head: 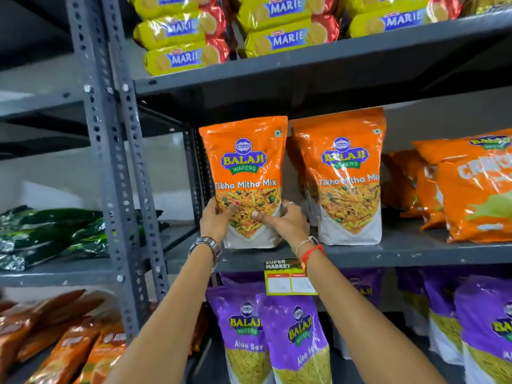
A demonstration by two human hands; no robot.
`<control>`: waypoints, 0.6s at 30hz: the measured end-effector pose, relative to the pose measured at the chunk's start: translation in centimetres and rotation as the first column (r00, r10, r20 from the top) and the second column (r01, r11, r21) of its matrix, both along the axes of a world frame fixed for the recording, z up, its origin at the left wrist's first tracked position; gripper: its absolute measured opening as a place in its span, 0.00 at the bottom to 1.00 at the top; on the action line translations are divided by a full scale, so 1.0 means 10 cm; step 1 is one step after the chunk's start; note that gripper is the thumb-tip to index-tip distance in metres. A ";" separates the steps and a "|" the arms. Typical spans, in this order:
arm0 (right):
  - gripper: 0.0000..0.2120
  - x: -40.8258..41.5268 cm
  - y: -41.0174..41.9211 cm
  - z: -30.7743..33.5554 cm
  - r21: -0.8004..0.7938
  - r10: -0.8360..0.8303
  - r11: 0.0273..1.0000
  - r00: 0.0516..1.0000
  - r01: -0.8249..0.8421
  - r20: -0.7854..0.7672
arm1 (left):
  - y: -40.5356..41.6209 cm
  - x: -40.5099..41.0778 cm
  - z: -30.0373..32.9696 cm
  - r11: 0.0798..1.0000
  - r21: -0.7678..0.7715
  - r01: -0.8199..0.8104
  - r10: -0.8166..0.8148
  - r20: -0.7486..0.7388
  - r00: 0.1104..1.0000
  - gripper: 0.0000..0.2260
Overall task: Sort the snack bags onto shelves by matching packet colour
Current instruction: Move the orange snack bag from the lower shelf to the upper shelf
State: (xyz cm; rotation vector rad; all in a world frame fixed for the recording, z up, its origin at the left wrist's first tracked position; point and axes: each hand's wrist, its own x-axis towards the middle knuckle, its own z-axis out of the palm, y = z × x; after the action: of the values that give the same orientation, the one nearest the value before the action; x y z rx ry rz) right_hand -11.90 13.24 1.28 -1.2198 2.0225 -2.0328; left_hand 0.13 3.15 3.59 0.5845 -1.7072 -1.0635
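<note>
- Both forearms reach up from the bottom edge; metal watch (207,245) on the left wrist, red thread band (312,252) on the right.
- Left hand (214,221) wraps the lower left side of an orange pouch (245,173), fingers (232,207) curled onto its front, thumb side behind the edge.
- Right hand (286,223) clamps the lower right side of the same pouch, fingers closed on it; a ring shows on one finger.
- Pouch stands upright, long axis vertical, top seal up, printed face toward the camera, white base resting on the middle shelf (401,252) at its left end, hard by the rack post.
- Print on it: "BALAJI WAFERS", "Tikha Mitha Mix", w/ a snack-mix photo below.
- Just beside it to the right, a second orange pouch (347,176), same print, also upright; whether the two touch, can't tell.
- Further right on that shelf: more orange bags (476,189), leaning, lettering only partly legible.
- Shelf-edge tag (288,277) hangs below the right wrist, reads "SUPER MARKET"; price boxes blurred.
- Shelf below: purple pouches (293,339), "BALAJI WAFERS", "Aloo Sev", upright, in a row.
- Top shelf: yellow-and-red biscuit packs (182,58) marked "MARIE", stacked lying flat.
- Left rack: dark green packets (50,234) lying flat at mid level, brown-orange packets (69,342) below.
- Racks are grey slotted-angle steel (110,162) w/ grey shelf boards; pale wall behind.
</note>
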 end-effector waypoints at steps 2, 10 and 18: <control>0.24 -0.04 -0.09 -0.01 0.019 0.018 1.000 1.000 -0.018 -0.005 | -0.10 -0.03 -0.06 1.000 0.011 0.000 0.000 0.010 1.000 0.17; 0.28 -0.11 -0.21 -0.02 0.064 0.098 0.993 0.995 -0.099 0.007 | -0.21 -0.07 -0.15 0.996 -0.028 -0.083 0.084 0.017 0.996 0.20; 0.35 -0.16 -0.25 -0.06 0.068 0.146 0.986 0.988 -0.149 0.042 | -0.19 -0.06 -0.17 0.994 -0.027 -0.105 0.106 0.040 0.994 0.22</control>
State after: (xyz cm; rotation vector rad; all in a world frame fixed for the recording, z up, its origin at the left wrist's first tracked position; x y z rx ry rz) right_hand -13.46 10.70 0.72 -1.2684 1.9088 -1.8857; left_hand -0.48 1.22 1.89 0.6772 -1.7040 -0.9598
